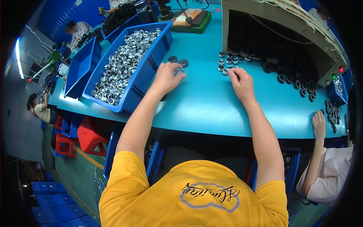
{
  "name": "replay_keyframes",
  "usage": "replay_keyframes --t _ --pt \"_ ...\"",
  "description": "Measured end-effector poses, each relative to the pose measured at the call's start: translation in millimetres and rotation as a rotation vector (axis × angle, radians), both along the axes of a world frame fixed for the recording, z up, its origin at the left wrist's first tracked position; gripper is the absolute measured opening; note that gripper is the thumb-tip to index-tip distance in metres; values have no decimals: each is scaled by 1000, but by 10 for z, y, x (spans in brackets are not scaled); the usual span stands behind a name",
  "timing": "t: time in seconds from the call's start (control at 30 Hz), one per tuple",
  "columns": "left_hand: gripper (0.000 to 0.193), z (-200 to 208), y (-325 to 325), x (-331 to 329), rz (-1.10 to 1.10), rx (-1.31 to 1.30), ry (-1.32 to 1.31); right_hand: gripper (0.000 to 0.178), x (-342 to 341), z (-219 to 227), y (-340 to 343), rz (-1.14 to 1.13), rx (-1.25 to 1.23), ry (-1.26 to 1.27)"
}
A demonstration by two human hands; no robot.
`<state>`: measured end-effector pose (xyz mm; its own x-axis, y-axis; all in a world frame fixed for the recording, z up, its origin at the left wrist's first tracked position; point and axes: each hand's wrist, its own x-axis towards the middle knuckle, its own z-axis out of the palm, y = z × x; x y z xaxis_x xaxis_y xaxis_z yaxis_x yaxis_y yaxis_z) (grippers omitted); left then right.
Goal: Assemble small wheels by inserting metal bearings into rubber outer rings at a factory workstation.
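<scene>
My left hand [166,76] rests on the teal table [204,102] beside the blue bin, fingers curled around a small silver ring part [180,71]. My right hand [241,83] lies further right, its fingertips touching a small cluster of silver ring parts [228,62]; whether it grips one I cannot tell. Two dark round parts [178,61] lie just beyond my left hand.
A long blue bin [149,70] full of silver ring parts stands at left, with an emptier blue bin [81,66] beside it. A box-like machine [287,34] with black rings spilling out sits at right. Another person's hand [318,123] rests on the table's right edge.
</scene>
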<state>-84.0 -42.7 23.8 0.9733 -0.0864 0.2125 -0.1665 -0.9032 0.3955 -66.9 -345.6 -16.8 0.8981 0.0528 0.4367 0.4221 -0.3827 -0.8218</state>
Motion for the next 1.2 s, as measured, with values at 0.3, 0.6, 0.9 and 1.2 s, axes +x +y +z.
replay_keyframes --t 0.3,0.6,0.9,1.2 --pt "23 -275 111 69 20 -76 -270 16 3 -52 -25 -9 -12 -43" --pt "23 -82 89 -2 158 -366 43 18 -11 -51 -37 0 -18 -11" --pt "19 -233 225 87 16 -25 -486 18 8 -61 -14 4 -22 -21" --pt "23 -139 413 -933 92 -105 -341 20 7 -42 -39 -151 -69 3"
